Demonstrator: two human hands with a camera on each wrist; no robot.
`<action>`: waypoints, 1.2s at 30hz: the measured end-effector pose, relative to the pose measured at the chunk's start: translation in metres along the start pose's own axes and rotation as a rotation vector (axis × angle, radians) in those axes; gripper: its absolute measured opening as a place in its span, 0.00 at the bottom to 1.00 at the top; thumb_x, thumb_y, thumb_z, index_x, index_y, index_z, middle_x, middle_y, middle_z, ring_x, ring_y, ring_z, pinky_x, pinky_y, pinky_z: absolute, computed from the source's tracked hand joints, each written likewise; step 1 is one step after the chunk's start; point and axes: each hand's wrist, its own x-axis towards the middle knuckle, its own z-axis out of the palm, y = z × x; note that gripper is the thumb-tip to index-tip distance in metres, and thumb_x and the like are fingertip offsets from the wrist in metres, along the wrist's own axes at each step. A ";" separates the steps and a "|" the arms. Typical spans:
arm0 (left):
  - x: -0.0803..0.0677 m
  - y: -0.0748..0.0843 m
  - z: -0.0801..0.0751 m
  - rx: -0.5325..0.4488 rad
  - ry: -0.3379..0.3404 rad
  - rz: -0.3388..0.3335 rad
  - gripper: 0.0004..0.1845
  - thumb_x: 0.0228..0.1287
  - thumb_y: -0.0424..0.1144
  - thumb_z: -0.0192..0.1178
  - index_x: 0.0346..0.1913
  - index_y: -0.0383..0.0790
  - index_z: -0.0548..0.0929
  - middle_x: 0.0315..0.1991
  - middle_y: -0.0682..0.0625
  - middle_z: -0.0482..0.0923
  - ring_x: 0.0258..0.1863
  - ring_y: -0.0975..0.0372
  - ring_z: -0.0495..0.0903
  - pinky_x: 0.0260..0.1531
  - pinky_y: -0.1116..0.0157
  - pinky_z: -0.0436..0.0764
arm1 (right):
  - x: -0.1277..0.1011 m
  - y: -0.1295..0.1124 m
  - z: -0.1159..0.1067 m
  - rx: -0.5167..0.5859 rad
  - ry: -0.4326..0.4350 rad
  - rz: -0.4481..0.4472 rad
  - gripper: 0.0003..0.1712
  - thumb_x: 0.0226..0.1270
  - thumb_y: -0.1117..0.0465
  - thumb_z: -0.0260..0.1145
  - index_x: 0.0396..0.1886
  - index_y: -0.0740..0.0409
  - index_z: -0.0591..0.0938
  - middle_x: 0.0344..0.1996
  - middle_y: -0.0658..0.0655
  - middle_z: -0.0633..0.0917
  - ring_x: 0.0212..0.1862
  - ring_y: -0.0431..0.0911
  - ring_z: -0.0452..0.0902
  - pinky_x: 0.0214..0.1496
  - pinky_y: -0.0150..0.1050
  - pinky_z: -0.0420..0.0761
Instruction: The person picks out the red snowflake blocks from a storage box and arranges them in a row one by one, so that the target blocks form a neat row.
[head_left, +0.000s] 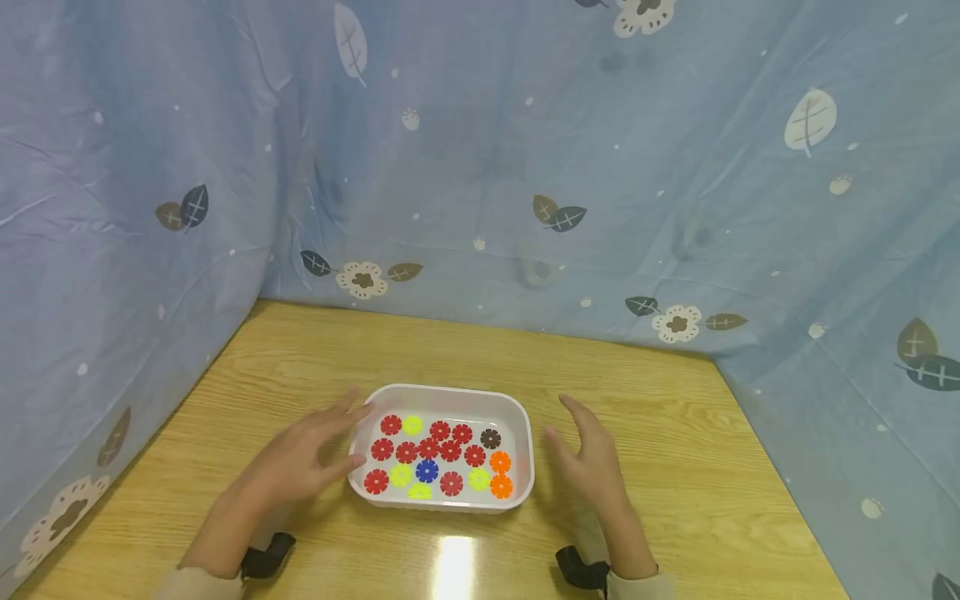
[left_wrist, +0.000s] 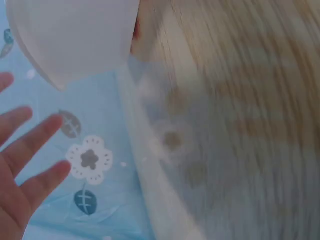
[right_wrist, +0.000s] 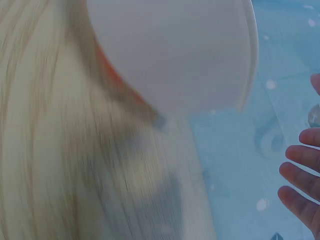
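A white plastic tray [head_left: 442, 503] rests on the wooden table, with several toothed flat discs spread over its bottom. Most are red [head_left: 382, 449]; others are yellow, two are orange [head_left: 501, 486], one is blue [head_left: 427, 471] and one brown [head_left: 491, 438]. At the tray's left end is my left hand [head_left: 303, 454], its fingers spread by the rim; whether they touch it I cannot tell. My right hand [head_left: 588, 458] stands apart from the right end, fingers extended, holding nothing. The wrist views show the tray's outer walls [left_wrist: 75, 40] and the spread fingers of each hand.
The wooden table [head_left: 637, 417] stretches around the tray. Blue patterned cloth [head_left: 480, 167] hangs along the back and both sides. Light glares on the table in front of the tray. A black strap piece [head_left: 268, 557] sits at each wrist.
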 end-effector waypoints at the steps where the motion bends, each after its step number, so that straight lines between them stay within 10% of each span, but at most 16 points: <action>1: 0.000 0.000 0.002 -0.035 -0.011 -0.004 0.30 0.57 0.53 0.57 0.64 0.57 0.64 0.67 0.49 0.57 0.62 0.52 0.65 0.57 0.49 0.66 | 0.000 -0.002 0.002 0.034 0.009 0.004 0.29 0.57 0.56 0.63 0.58 0.61 0.70 0.57 0.61 0.74 0.58 0.55 0.68 0.58 0.53 0.69; 17: -0.001 -0.009 0.015 -0.196 -0.049 -0.033 0.22 0.55 0.51 0.60 0.53 0.50 0.78 0.66 0.54 0.60 0.61 0.57 0.66 0.56 0.55 0.69 | 0.023 -0.065 0.020 0.584 -0.158 0.104 0.22 0.59 0.70 0.59 0.54 0.74 0.70 0.52 0.71 0.74 0.55 0.61 0.69 0.56 0.54 0.70; 36: -0.003 -0.013 0.017 -0.230 -0.063 -0.080 0.23 0.53 0.53 0.61 0.53 0.54 0.77 0.66 0.58 0.59 0.62 0.59 0.65 0.55 0.54 0.70 | 0.053 -0.059 0.072 0.485 -0.505 0.165 0.22 0.59 0.64 0.62 0.54 0.63 0.73 0.53 0.62 0.77 0.55 0.55 0.72 0.58 0.46 0.71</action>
